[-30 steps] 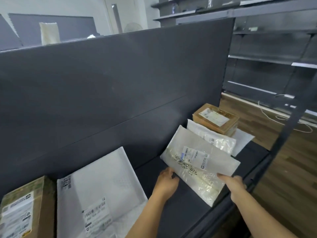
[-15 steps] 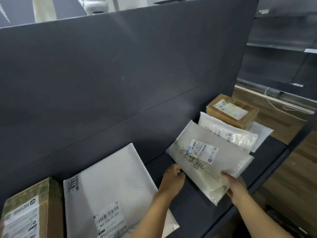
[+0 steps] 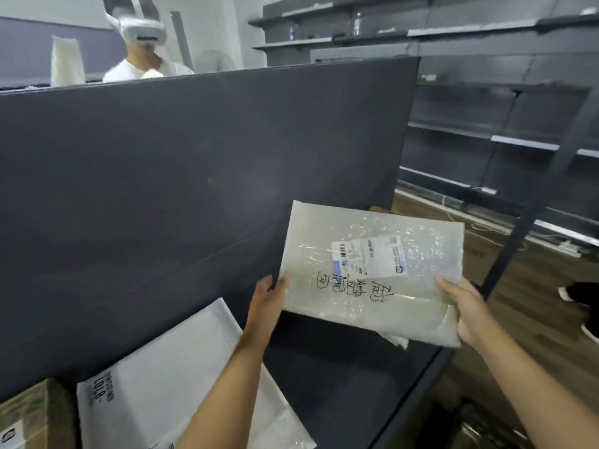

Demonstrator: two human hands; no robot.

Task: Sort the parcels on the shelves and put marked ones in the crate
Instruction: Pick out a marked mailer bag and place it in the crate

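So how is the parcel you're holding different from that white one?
The held parcel is see-through bubble wrap with black handwriting, gripped by the left hand and right hand; the white mailer is solid white with printed letters, resting on the shelf. Both are flat.

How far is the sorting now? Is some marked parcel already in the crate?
Done: cannot tell; no crate is in view. In hand: the left hand and right hand hold a bubble-wrap parcel with handwritten marks above the shelf. Left: taking it to the crate; a white mailer and a cardboard box lie on the shelf.
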